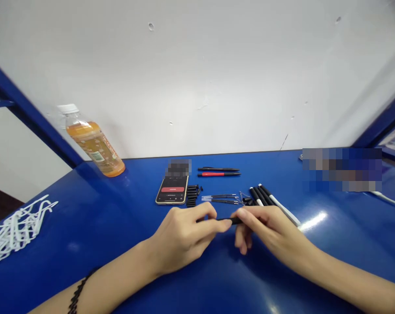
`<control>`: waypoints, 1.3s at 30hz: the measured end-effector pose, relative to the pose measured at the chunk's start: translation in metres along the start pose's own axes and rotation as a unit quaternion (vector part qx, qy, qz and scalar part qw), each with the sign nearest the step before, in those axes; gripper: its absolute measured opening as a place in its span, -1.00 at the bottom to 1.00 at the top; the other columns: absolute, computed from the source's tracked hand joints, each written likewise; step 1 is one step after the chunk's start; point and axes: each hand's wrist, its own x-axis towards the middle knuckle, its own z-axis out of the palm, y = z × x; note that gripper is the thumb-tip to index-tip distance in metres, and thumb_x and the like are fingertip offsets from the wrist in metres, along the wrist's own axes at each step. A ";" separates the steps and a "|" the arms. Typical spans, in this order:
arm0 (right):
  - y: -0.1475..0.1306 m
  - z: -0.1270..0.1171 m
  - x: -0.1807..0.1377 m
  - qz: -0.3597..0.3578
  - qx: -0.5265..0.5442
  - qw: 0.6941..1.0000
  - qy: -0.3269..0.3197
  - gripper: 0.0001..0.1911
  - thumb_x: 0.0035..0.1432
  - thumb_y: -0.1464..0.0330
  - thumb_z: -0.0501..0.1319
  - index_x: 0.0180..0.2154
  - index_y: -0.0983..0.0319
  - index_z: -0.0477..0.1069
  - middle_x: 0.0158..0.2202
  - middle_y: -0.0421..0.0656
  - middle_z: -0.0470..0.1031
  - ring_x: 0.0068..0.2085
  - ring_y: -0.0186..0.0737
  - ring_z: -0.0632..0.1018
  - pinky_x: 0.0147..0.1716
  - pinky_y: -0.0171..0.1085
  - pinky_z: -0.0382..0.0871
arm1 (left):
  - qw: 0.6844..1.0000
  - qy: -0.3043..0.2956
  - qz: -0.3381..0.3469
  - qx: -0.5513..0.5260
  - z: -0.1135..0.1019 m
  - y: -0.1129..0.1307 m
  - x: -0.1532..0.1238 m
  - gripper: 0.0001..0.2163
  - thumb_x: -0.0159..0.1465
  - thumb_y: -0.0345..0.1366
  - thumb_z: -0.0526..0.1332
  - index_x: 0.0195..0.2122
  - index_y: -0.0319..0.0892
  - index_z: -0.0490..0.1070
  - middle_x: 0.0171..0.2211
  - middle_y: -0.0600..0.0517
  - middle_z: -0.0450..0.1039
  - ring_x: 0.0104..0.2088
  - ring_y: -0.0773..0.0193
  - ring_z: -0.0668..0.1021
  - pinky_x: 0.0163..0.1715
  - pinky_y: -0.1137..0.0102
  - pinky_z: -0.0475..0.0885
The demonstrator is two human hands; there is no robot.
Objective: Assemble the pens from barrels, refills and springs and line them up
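My left hand [187, 237] and my right hand [271, 229] meet above the front middle of the blue table. Between them lies a slim black pen [234, 220], roughly level. My left thumb and fingers are closed around its left part, and my right thumb and forefinger pinch its right end. Most of the pen is hidden by my fingers. Just beyond my hands are thin refills [220, 198] in a row, short black pen parts [191, 196], and several black-and-white pen barrels [276, 200] beside my right hand.
Farther back lie a black pen [219, 168] and a red pen [217, 174], beside a lit phone [171, 192]. A bottle of orange drink [99, 148] stands by the white wall [204, 78]. White looped strips [21, 231] lie at left; a white cable [390, 199] runs at right.
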 end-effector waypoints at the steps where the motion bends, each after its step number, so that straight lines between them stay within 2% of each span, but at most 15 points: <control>1: 0.000 -0.002 -0.001 -0.039 -0.057 0.998 0.000 -0.70 0.21 0.23 -0.04 -0.36 0.23 0.38 -0.50 -0.19 0.47 -0.48 -0.31 0.48 -0.44 -0.35 0.34 | 0.998 0.000 -0.032 -0.047 0.001 0.001 0.002 -0.81 0.22 -0.47 0.05 -0.25 -0.17 0.43 -0.42 0.04 0.39 -0.53 0.47 0.41 -0.54 0.59 0.29; 5: 0.001 -0.008 -0.004 -0.110 -0.202 0.973 -0.021 -0.81 0.22 0.35 -0.04 -0.31 0.23 0.32 -0.45 -0.19 0.42 -0.45 -0.31 0.41 -0.42 -0.34 0.26 | 0.990 0.020 -0.070 -0.117 0.003 0.003 0.005 -0.88 0.17 -0.47 0.13 -0.32 -0.22 0.44 -0.46 0.06 0.37 -0.50 0.47 0.41 -0.49 0.61 0.32; 10: 0.000 -0.003 -0.003 0.042 -0.040 0.995 -0.085 -0.49 0.26 0.15 -0.25 -0.63 0.21 0.14 -0.76 -0.33 0.08 -0.69 -0.40 0.20 -0.66 -0.41 0.13 | 0.989 0.073 0.101 0.085 0.003 0.003 -0.003 -0.81 0.23 -0.47 0.04 -0.22 -0.21 0.41 -0.45 0.02 0.42 -0.54 0.41 0.41 -0.61 0.54 0.23; 12: 0.000 -0.006 -0.003 0.014 -0.083 0.993 -0.083 -0.50 0.27 0.17 -0.22 -0.59 0.23 0.21 -0.74 -0.31 0.14 -0.68 -0.40 0.23 -0.64 -0.41 0.15 | 0.997 0.040 0.056 0.023 0.001 0.003 -0.002 -0.82 0.22 -0.42 0.08 -0.19 -0.16 0.39 -0.41 0.03 0.42 -0.50 0.41 0.42 -0.57 0.55 0.26; 14: 0.002 -0.013 -0.003 -0.097 -0.211 0.972 -0.045 -0.61 0.27 0.26 -0.15 -0.46 0.26 0.30 -0.62 -0.25 0.29 -0.59 -0.38 0.32 -0.57 -0.40 0.18 | 0.981 -0.028 -0.109 -0.159 -0.004 0.002 0.003 -0.79 0.19 -0.31 0.14 -0.14 -0.12 0.36 -0.35 0.04 0.41 -0.52 0.44 0.40 -0.56 0.56 0.27; 17: 0.007 -0.029 -0.002 -0.282 -0.375 0.883 0.018 -0.77 0.26 0.37 -0.08 -0.25 0.28 0.32 -0.48 -0.15 0.37 -0.47 -0.31 0.36 -0.51 -0.37 0.18 | 0.800 -0.172 -0.356 -0.452 -0.013 0.000 0.013 -0.64 0.23 -0.05 -0.01 -0.12 -0.21 0.32 -0.55 0.09 0.34 -0.71 0.52 0.22 -0.75 0.60 0.10; 19: 0.010 -0.037 -0.002 -0.354 -0.421 0.834 0.034 -0.81 0.25 0.40 -0.05 -0.23 0.29 0.30 -0.47 -0.13 0.37 -0.47 -0.29 0.34 -0.51 -0.35 0.18 | 0.662 -0.262 -0.415 -0.566 -0.018 -0.001 0.016 -0.57 0.25 -0.02 -0.09 -0.21 -0.27 0.38 -0.72 0.19 0.12 -0.77 0.54 0.03 -0.81 0.60 -0.10; 21: 0.011 -0.040 -0.003 -0.382 -0.434 0.815 0.035 -0.84 0.24 0.42 -0.03 -0.27 0.28 0.30 -0.51 -0.14 0.35 -0.49 -0.30 0.32 -0.53 -0.34 0.16 | 0.596 -0.290 -0.429 -0.613 -0.020 0.000 0.016 -0.62 0.22 -0.04 0.01 -0.30 -0.28 0.43 -0.73 0.24 -0.07 -0.74 0.54 -0.05 -0.79 0.59 -0.18; 23: 0.008 -0.036 -0.004 -0.365 -0.423 0.829 0.037 -0.84 0.23 0.42 -0.04 -0.32 0.26 0.29 -0.54 -0.18 0.31 -0.53 -0.31 0.30 -0.56 -0.35 0.14 | 0.636 -0.249 -0.429 -0.591 -0.017 0.002 0.013 -0.71 0.18 -0.12 0.10 -0.30 -0.25 0.45 -0.70 0.22 -0.09 -0.71 0.52 -0.03 -0.77 0.60 -0.12; 27: 0.001 -0.018 -0.007 -0.148 -0.272 0.950 0.032 -0.62 0.28 0.33 -0.16 -0.58 0.21 0.11 -0.67 -0.30 0.15 -0.65 -0.40 0.21 -0.67 -0.41 0.09 | 0.910 -0.021 -0.277 -0.306 -0.009 0.006 0.004 -0.79 0.18 -0.27 0.11 -0.22 -0.16 0.48 -0.58 0.07 0.27 -0.55 0.40 0.30 -0.57 0.51 0.23; 30: 0.001 -0.016 -0.008 -0.099 -0.218 0.971 0.016 -0.57 0.29 0.30 -0.20 -0.61 0.21 0.09 -0.69 -0.30 0.13 -0.66 -0.42 0.21 -0.69 -0.43 0.10 | 0.951 0.026 -0.203 -0.231 -0.011 0.003 0.004 -0.79 0.15 -0.28 0.15 -0.20 -0.12 0.47 -0.48 0.03 0.38 -0.47 0.35 0.38 -0.47 0.48 0.28; 32: 0.005 -0.023 -0.007 -0.205 -0.301 0.930 0.047 -0.69 0.27 0.33 -0.12 -0.47 0.24 0.25 -0.60 -0.24 0.26 -0.59 -0.38 0.28 -0.61 -0.40 0.15 | 0.885 -0.049 -0.298 -0.355 -0.018 0.001 0.008 -0.74 0.16 -0.17 0.14 -0.15 -0.11 0.42 -0.57 0.09 0.31 -0.58 0.42 0.31 -0.62 0.55 0.21; 36: 0.010 -0.040 -0.006 -0.391 -0.442 0.804 0.072 -0.85 0.23 0.42 -0.03 -0.26 0.26 0.29 -0.55 -0.18 0.31 -0.54 -0.31 0.29 -0.57 -0.35 0.13 | 0.607 -0.263 -0.440 -0.607 -0.028 0.002 0.016 -0.59 0.22 0.00 -0.02 -0.25 -0.23 0.42 -0.71 0.24 -0.11 -0.73 0.53 -0.07 -0.80 0.62 -0.19; 37: 0.010 -0.041 -0.006 -0.397 -0.450 0.797 0.062 -0.86 0.23 0.43 -0.03 -0.28 0.26 0.29 -0.56 -0.19 0.29 -0.55 -0.31 0.27 -0.58 -0.34 0.12 | 0.582 -0.278 -0.443 -0.623 -0.028 0.002 0.017 -0.62 0.21 -0.03 0.01 -0.30 -0.25 0.43 -0.70 0.24 -0.14 -0.72 0.53 -0.09 -0.79 0.61 -0.20; 39: 0.008 -0.039 -0.006 -0.376 -0.435 0.817 0.042 -0.85 0.23 0.43 -0.03 -0.34 0.25 0.28 -0.57 -0.20 0.27 -0.55 -0.32 0.26 -0.57 -0.35 0.11 | 0.629 -0.252 -0.432 -0.596 -0.024 0.004 0.015 -0.71 0.20 -0.12 0.09 -0.33 -0.26 0.42 -0.70 0.23 -0.07 -0.72 0.55 0.01 -0.77 0.63 -0.09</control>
